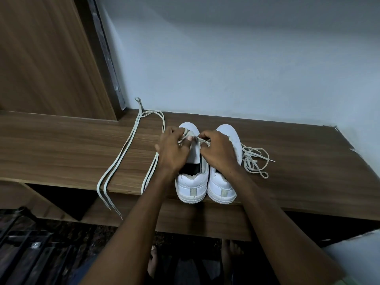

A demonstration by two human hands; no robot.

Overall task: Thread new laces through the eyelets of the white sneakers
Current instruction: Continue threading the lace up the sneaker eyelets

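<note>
A brown wood-grain shelf top [287, 161] runs across the middle, its near edge facing the camera, a chipped corner out on the far right. Behind it rises a pale blue-grey wall [226, 58]. On the left stands a tall wooden panel [41, 58] in the same brown grain, with a dark, scuffed frame strip [107, 58] slanting down between it and the wall. Below the shelf top, a dark opening [61, 194] sits under the left part. Down in the bottom-left corner, black metal bars [24, 254] lie over a dark speckled floor [98, 239].
</note>
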